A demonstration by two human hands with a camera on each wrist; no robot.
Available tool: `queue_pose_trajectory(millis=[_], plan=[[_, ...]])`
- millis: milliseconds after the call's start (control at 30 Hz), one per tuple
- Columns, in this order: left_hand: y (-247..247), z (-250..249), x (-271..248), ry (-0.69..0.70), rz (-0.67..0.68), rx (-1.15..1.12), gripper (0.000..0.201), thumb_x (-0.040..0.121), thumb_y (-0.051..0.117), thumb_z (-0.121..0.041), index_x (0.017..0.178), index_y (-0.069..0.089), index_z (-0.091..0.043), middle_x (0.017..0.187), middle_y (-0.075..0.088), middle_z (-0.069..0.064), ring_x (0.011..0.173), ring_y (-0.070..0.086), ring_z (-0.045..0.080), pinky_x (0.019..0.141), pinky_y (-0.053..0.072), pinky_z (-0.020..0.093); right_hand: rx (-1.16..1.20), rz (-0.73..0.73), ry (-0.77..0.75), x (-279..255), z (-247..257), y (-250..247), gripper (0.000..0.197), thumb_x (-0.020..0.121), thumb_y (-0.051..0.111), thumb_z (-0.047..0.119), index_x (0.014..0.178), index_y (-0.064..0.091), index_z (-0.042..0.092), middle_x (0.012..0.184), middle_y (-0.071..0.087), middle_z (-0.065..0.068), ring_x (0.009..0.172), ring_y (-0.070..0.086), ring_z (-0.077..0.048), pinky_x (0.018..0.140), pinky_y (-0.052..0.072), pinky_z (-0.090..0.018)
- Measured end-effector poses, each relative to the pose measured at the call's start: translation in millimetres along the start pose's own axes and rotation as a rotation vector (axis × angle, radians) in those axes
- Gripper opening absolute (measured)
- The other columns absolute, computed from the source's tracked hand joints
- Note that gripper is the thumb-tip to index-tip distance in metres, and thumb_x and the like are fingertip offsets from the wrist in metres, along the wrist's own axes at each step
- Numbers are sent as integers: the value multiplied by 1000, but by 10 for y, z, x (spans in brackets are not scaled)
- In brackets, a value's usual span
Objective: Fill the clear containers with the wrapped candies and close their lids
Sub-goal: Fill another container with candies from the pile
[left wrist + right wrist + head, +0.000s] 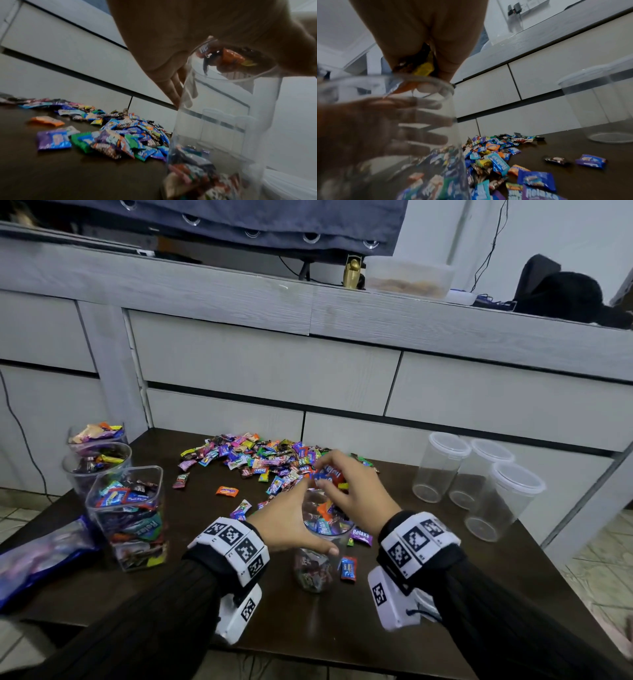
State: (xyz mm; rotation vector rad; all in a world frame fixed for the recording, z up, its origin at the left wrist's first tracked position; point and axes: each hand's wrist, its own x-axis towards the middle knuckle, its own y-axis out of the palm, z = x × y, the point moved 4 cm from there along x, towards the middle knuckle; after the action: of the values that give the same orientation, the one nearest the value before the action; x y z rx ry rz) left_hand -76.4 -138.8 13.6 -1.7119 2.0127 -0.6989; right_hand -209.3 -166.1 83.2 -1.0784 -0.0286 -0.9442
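The round clear container (317, 556) stands upright on the dark surface (411, 594) in front of the person, lidless and partly filled, with wrapped candies settled in its lower part. The left hand (286, 522) wraps its side just under the rim, fingers (412, 120) spread round the far wall and thumb on the near wall, most likely to steady it while candies go in. Directly over the mouth the right hand (356, 484) holds a handful of candies (329, 474), its fingers curled down round them; an orange wrapper (231, 57) and a yellow one (423, 69) poke out below, at the rim. The loose candy pile (260, 458) lies just behind, within easy reach for scooping. Three filled containers (128, 515) stand at the left edge, still lidless by the look of them, and three empty lidded containers (479, 481) wait to the right, well apart from the pile.
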Motion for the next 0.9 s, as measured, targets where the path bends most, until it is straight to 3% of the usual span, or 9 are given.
queue_pose_trajectory(millis=[133,267,367,433,533,700,833,900], plan=[[72,89,-24,-4,-47,-199,116,39,92,-50,137,41,-17,126,63,-5,117,60,7,102,50,37,73,76,68,-102,-41,192,38,93,58,19,124,38,29,99,55,13,87,55,4,76,42,-10],[105,133,-10,16,-42,-273,124,42,94,-48,146,34,-15,131,60,-5,122,56,8,105,47,38,116,66,110,-144,-71,218,37,92,58,24,114,33,39,94,53,20,89,50,13,73,39,3],[149,150,7,44,-12,-435,104,49,94,-30,138,41,-22,125,65,-1,120,60,13,103,48,40,60,103,24,-151,-13,224,23,90,57,22,107,43,29,74,56,15,69,54,4,62,40,-10],[174,157,22,67,-3,-478,88,52,93,-20,127,49,-25,119,68,-1,116,63,18,97,52,38,8,165,2,-142,25,229,18,88,58,22,104,50,24,75,60,10,68,53,-1,61,40,-14],[184,214,43,56,-39,-479,80,47,94,-22,115,54,-24,110,71,-5,109,66,17,88,54,31,-126,329,3,-99,66,238,17,88,59,22,104,59,17,81,63,1,70,52,-11,65,41,-25],[188,245,66,62,-44,-431,80,46,95,-31,113,53,-27,109,71,-7,108,67,13,92,52,33,-326,623,52,20,149,221,23,87,59,18,108,69,14,102,69,-4,88,61,-16,79,46,-25],[171,231,61,70,-54,-396,87,46,94,-34,122,52,-26,118,68,-5,114,63,11,102,48,44,-340,638,61,138,201,108,23,83,69,17,106,72,16,100,71,2,82,55,-5,69,38,-15],[163,213,54,73,-51,-373,91,46,94,-38,125,50,-28,121,66,-6,116,62,10,103,47,46,-286,639,72,159,203,66,20,82,71,16,102,73,17,99,71,4,82,56,-2,71,40,-15]])
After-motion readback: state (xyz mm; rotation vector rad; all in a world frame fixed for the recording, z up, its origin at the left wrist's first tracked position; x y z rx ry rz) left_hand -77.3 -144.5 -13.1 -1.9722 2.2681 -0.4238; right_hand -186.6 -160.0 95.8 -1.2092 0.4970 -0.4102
